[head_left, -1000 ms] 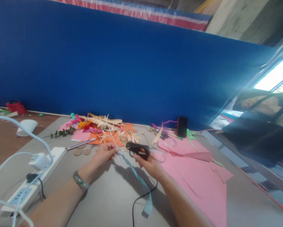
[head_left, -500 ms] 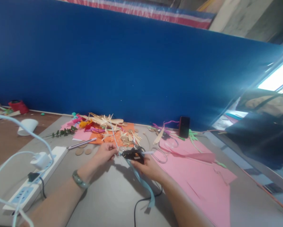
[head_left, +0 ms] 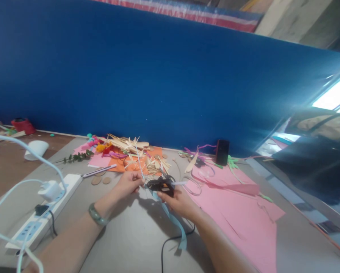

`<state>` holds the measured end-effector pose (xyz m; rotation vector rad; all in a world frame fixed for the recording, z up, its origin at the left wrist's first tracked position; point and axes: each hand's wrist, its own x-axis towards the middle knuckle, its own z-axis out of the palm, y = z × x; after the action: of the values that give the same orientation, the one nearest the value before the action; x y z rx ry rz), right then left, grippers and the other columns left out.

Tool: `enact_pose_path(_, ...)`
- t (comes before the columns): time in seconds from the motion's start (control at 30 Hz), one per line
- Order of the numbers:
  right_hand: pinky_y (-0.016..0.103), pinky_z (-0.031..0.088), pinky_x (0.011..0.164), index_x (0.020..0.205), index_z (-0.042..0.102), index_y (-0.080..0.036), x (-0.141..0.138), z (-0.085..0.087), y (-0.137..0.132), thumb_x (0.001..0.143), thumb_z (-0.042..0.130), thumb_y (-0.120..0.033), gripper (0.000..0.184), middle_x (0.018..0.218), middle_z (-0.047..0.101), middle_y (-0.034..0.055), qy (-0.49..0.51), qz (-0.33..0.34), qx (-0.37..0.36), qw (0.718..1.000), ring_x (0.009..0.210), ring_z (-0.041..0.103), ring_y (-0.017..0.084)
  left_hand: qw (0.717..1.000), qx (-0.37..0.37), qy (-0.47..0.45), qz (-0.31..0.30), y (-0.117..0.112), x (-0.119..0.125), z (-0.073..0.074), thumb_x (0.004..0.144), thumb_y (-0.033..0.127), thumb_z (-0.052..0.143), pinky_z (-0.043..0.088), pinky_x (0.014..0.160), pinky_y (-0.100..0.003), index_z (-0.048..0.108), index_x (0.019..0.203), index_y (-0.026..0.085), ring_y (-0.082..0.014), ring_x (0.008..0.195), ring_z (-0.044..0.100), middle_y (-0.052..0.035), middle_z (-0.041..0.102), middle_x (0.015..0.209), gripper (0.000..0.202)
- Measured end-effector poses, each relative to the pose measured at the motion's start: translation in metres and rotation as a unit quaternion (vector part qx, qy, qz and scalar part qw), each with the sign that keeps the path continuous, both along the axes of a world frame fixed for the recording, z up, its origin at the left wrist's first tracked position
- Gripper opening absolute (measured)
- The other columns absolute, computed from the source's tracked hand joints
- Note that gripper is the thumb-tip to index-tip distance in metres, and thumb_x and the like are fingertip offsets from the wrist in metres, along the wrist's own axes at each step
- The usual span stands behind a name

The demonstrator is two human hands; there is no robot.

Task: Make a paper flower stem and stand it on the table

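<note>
My right hand is wrapped round a black hot glue gun, with a pale glue stick poking out of its back end. The gun's nozzle points left, close to the fingertips of my left hand. Those fingers pinch a thin pale stem that stands up and leans slightly left. A light blue ribbon hangs from beside the nozzle and curls down towards the table; where its upper end joins the stem is too small to make out.
A white power strip with plugs and cables lies at left. Beyond my hands, dried husk pieces spread over orange paper. Pink paper sheets cover the right side, near a black box. A blue partition closes the back.
The view has shifted slightly. Both hands keep nearly the same pose, with the glue gun still against the stem and ribbon.
</note>
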<state>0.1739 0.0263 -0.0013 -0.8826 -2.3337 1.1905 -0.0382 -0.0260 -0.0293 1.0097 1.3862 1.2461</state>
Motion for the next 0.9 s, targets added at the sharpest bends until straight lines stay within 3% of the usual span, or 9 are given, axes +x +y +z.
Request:
enact_pose_path(0.23, 0.034, 0.051, 0.083, 0.107, 0.066, -0.018, -0.0024, 0.0031, -0.0058, 0.088, 0.053, -0.036, 0.029, 0.096, 0.072, 0.0046, 0.026, 0.021, 0.008, 0.999, 0.091, 0.065, 0.024, 1.000, 0.010, 0.000, -0.004, 0.0006, -0.0008, -0.0018, 0.062, 0.033, 0.069, 0.026, 0.037, -0.018, 0.054, 0.062, 0.015, -0.0053, 0.035, 0.040, 0.0023, 0.057, 0.049, 0.024)
enact_pose_path(0.7, 0.036, 0.051, 0.084, 0.104, 0.068, -0.018, -0.0033, 0.0075, -0.0085, 0.088, 0.053, -0.038, 0.029, 0.089, 0.073, 0.0042, 0.011, 0.014, 0.014, 1.000, 0.088, 0.067, 0.025, 1.000, 0.003, 0.010, 0.009, 0.0016, -0.0009, -0.0033, 0.063, 0.031, 0.067, 0.024, 0.037, -0.018, 0.054, 0.061, 0.016, -0.0056, 0.033, 0.040, 0.0040, 0.053, 0.043, 0.020)
enact_pose_path(0.9, 0.038, 0.050, 0.089, 0.109, 0.067, -0.019, -0.0045, 0.0082, -0.0090, 0.088, 0.053, -0.038, 0.031, 0.101, 0.072, 0.0060, 0.026, 0.005, 0.012, 1.000, 0.097, 0.066, 0.026, 1.000, 0.001, 0.012, 0.008, 0.0012, -0.0011, -0.0028, 0.064, 0.030, 0.067, 0.024, 0.037, -0.018, 0.054, 0.061, 0.016, -0.0055, 0.034, 0.040, 0.0034, 0.054, 0.044, 0.019)
